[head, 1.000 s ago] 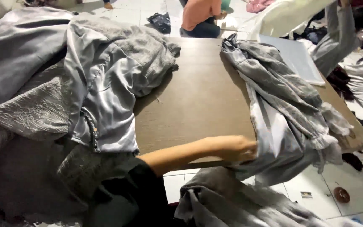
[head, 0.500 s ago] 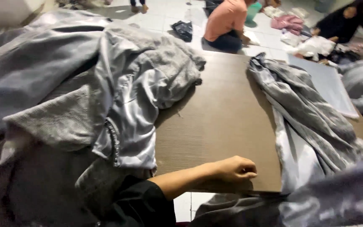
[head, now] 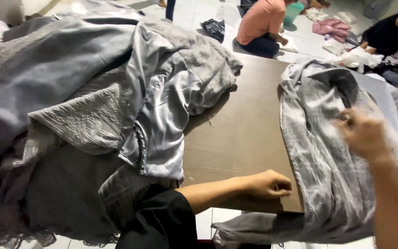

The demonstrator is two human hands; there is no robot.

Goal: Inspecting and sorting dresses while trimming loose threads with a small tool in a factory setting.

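A grey patterned garment point(head: 328, 161) lies down the right side of the brown surface point(head: 240, 138), its lower end hanging off the near edge. The left hand point(head: 270, 183) is closed in a loose fist at that edge, just beside the cloth; half a second ago it rested flatter there. The right hand point(head: 362, 133), newly raised and blurred, hovers over the garment; its grip cannot be told. A heap of grey clothes point(head: 93, 106) fills the left. No packages or labels are visible.

Brown wooden table point(head: 236, 138) on white tiled floor point(head: 199, 14), clothes heaps around.
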